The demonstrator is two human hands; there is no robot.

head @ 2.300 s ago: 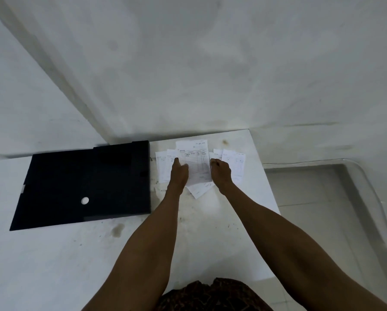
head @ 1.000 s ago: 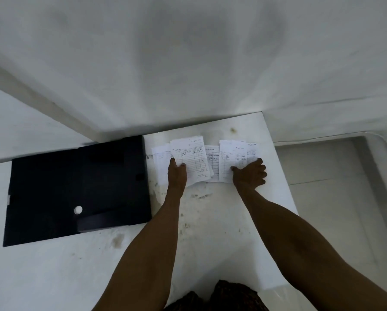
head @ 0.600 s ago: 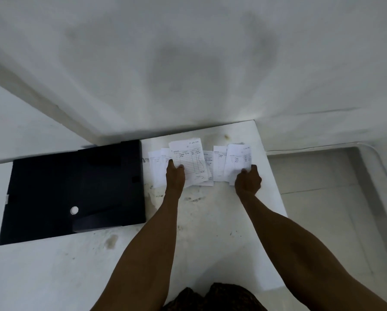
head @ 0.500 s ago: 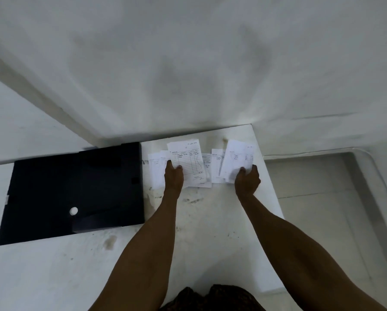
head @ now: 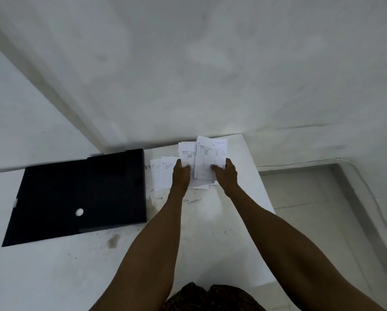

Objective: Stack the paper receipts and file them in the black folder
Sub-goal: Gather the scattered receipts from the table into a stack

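Paper first; head view is the only one.

Your left hand pinches a small receipt by its near edge, thumb on top. Your right hand pinches a large receipt the same way, thumb on the printed face and fingers curled behind. Both sheets are lifted off the table and tilted towards you. The large one overlaps the small one's 3 o'clock edge. They aren't squared: the tops are staggered.

More slips:
- Loose receipts lie flat at 9 o'clock of your left hand, between it and the black folder.
- Bottom sheets show under both hands, at 6 o'clock of the held pair. Can't tell the count.

The folder lies flat at 9 o'clock of the pile, just beside the loose receipts. It looks closed, with a white round spot on its near part, but I can't confirm that from here.

Step, my read: stacking, roughly mid-way. Two sheets are in hand, the rest ungathered, nothing filed.

Next move calls for:
- Lay the large receipt on the small one and pass the pair to one hand.
- Pick up the flat slips at 9 and 6 o'clock and add them.
- It's thin paper on a scuffed top, so lift by a corner rather than clawing.
- Tap the edges square before the folder, which will likely need a free hand to open.
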